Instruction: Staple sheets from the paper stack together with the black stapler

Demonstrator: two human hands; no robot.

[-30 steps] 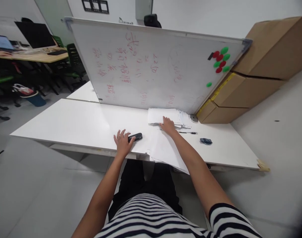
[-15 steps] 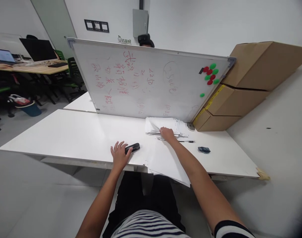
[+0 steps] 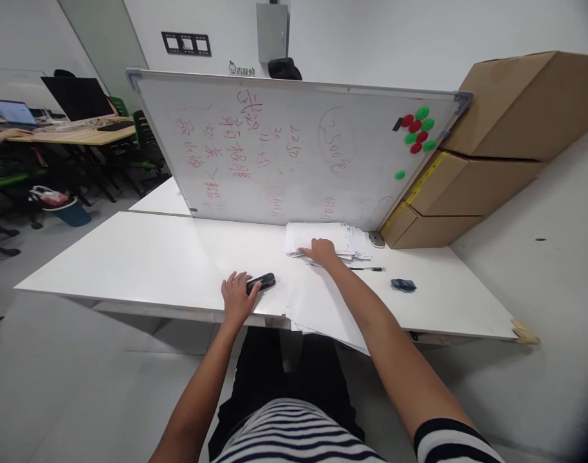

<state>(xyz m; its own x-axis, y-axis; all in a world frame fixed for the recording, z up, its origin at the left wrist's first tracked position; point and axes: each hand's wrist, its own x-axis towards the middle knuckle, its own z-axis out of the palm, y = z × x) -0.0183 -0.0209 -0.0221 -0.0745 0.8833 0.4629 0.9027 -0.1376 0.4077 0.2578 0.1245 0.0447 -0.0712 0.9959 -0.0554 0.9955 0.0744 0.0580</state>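
My left hand (image 3: 237, 296) lies flat on the white table (image 3: 144, 257) near its front edge, fingers spread, fingertips touching a black stapler (image 3: 261, 281). My right hand (image 3: 320, 251) reaches forward onto a stack of white papers (image 3: 323, 236) at the foot of the whiteboard, fingers curled on the stack's near edge; whether it grips a sheet I cannot tell. A loose white sheet (image 3: 323, 305) lies under my right forearm and hangs over the table's front edge.
A whiteboard (image 3: 294, 148) with red writing and red and green magnets leans at the back of the table. Cardboard boxes (image 3: 491, 148) are stacked at the right. A pen (image 3: 368, 269), a small dark object (image 3: 403, 284) and a mouse (image 3: 376, 239) lie right of the papers. Desks with a laptop stand far left.
My right hand has shifted slightly left along the near edge of the paper stack. My left hand stays by the stapler. The camera view has shifted a little.
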